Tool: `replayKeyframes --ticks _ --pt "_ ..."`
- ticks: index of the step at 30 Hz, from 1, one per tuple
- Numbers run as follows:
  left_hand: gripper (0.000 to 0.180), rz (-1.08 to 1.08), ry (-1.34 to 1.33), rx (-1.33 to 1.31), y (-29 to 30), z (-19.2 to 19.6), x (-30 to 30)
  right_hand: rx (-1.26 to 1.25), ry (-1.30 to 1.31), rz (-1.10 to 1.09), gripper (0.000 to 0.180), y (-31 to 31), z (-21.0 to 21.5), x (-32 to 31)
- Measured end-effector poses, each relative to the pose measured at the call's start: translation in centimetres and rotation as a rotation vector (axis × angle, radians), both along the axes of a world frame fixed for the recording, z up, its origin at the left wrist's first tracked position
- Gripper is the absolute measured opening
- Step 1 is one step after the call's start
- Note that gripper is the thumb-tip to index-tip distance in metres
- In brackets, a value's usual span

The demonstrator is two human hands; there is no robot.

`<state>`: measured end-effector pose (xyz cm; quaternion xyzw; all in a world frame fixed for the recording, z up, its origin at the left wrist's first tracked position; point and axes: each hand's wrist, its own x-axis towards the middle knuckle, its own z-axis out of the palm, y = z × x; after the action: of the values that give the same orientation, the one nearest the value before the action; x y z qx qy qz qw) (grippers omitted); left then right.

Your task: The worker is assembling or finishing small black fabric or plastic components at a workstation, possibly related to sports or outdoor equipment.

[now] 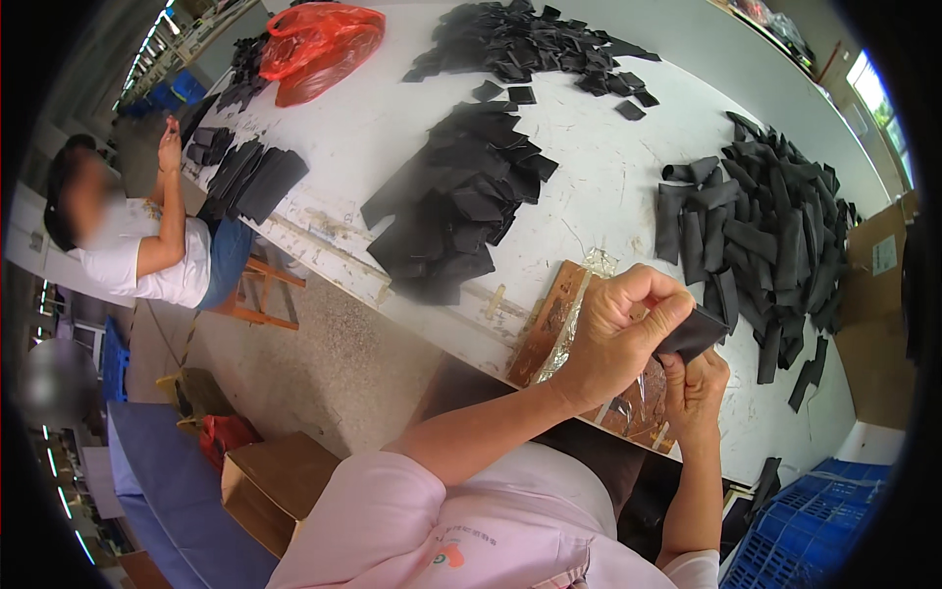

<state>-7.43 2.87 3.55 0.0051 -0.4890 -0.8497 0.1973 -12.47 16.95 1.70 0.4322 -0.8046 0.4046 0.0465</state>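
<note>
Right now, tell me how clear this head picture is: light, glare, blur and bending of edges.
Head view: even daylight, soft shadows; glare only on the bright window at upper right and the shiny foil on the wooden board. The white table edge bows strongly, fisheye bending, with black corners. The left hand and right hand holding the black piece are sharp; the seated person's face at left is blurred.

Bare strip of counter [599, 187] runs between the middle heap of flat black pieces [456, 201] and the right heap of rolled black pieces [775, 240]; a hand could pass there. Far heap of black pieces [530, 44] blocks the top end. Brown board [559, 324] fills the near edge. Blue crate [814, 530] crowds lower right; cardboard box [275, 486] lower left.
</note>
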Motion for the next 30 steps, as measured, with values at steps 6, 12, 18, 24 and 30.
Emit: replayKeyframes --ticks 6,12,18,24,30 --pt "0.005 0.661 0.076 -0.868 -3.0 -3.3 2.0 -0.047 0.145 0.111 0.023 1.2 4.9 -1.6" --pt "0.005 0.812 -0.238 -0.927 -8.4 -7.0 4.6 -0.307 -0.290 -0.396 0.047 -0.4 5.0 -9.9" --pt "0.010 0.890 -0.191 -1.287 -13.0 -5.0 1.3 -0.126 -0.466 -0.517 0.027 1.7 -5.8 -6.1" --pt "0.039 0.668 -0.605 -1.730 -15.9 -5.4 -8.0 0.089 0.142 -0.510 0.014 1.3 -9.7 -4.1" --pt "0.058 0.352 -0.970 -1.858 -17.6 -8.4 -14.5 0.177 0.054 -0.489 0.017 1.4 -9.2 -3.9"
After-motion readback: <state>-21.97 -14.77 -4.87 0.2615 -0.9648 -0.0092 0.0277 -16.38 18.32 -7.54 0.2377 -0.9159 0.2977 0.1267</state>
